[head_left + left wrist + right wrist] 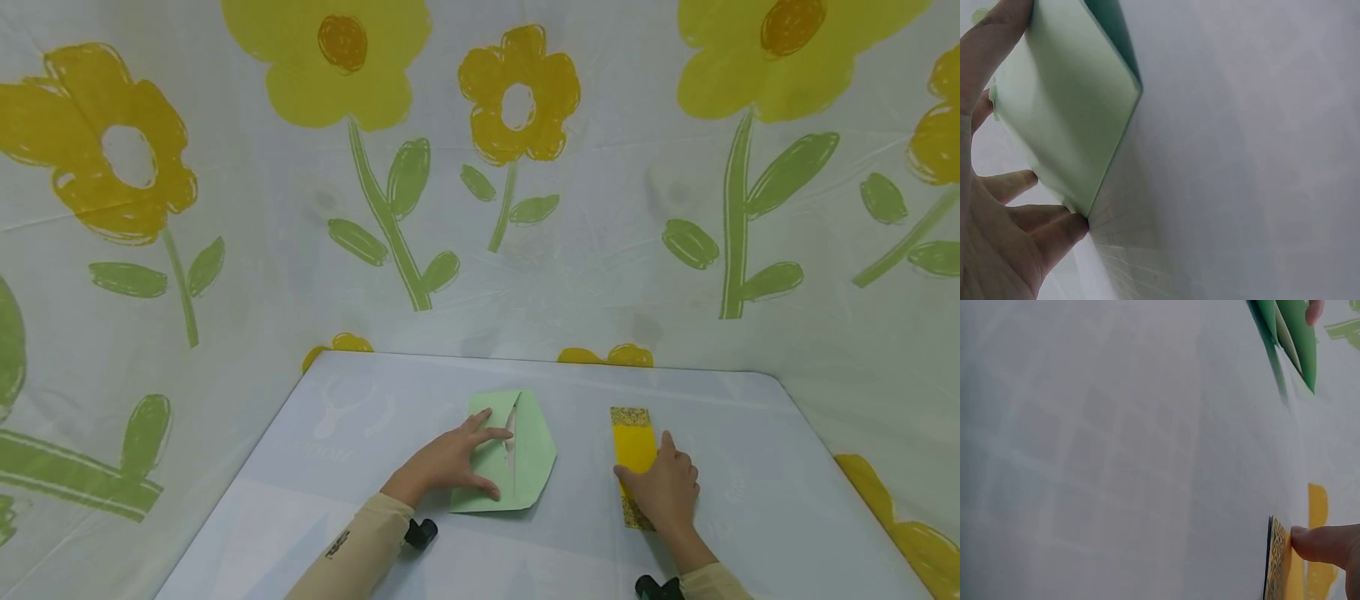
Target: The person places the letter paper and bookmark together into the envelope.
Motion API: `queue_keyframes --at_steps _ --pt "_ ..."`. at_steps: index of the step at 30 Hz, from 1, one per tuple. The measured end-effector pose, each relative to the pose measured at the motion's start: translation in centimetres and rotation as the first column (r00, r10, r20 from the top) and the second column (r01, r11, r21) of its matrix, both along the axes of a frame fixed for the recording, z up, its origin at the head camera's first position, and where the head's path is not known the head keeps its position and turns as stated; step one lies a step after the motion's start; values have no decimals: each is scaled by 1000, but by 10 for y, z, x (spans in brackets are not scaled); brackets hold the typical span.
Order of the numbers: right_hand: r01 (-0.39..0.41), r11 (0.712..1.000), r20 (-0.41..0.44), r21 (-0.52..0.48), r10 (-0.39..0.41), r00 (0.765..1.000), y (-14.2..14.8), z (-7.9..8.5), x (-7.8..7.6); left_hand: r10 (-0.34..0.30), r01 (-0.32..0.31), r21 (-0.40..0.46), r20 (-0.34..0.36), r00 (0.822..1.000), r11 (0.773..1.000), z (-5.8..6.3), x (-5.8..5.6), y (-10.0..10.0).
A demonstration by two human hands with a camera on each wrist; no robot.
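on the table (285, 492), the green envelope (536, 458) is touched by the left hand (450, 457), fingers spread wide. to its right, the yellow card (635, 446) is spanned by the right hand (666, 485), thumb and forefinger apart.

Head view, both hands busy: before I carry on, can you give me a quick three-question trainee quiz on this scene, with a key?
1. What colour is the middle of the strip that the right hand touches?
A. White
B. Yellow
C. Green

2. Fill in: in the head view, the folded paper lies to the ___ of the strip.

3. True or false: the left hand touches the strip.

Key: 1. B. 2. Left. 3. False; the left hand touches the folded paper.
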State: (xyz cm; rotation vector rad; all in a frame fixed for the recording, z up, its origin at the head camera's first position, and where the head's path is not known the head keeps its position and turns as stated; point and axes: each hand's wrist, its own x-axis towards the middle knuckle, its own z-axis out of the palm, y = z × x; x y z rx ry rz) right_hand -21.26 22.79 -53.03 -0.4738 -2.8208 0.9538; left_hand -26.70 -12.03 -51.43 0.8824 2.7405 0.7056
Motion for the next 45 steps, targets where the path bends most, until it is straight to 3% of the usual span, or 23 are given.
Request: queue_keyframes --at_steps 28,45 --pt "-73 993 -24 -92 71 997 3 -4 0 -1 1 -7 -7 1000 1000 -5 -2 0" --pt "-36 990 -59 -137 28 998 -4 2 -2 -8 8 -5 -13 1000 1000 -4 -3 2"
